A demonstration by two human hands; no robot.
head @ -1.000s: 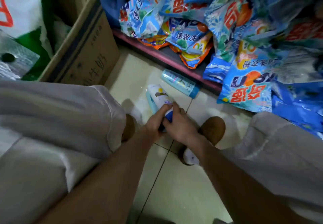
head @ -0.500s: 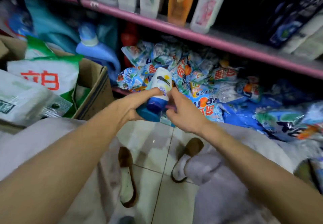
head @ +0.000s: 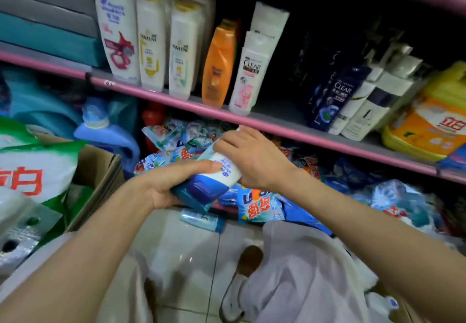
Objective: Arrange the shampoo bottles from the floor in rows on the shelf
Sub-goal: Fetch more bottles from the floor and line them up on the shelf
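We see a white plastic shampoo bottle with a dark blue flip cap point(head: 219, 175) held tilted, cap toward us, just below the pink-edged metal shelf point(head: 267, 123), with a teal bottle point(head: 187, 197) pressed under it. A pale blue bottle point(head: 203, 220) lies on its side on the floor tiles further below that shelf. On the shelf, white, orange and dark blue bottles stand upright in rows.

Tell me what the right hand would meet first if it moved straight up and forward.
Probably the pink front edge of the shelf; the right hand holding the bottle sits just under it. Depth is unclear.
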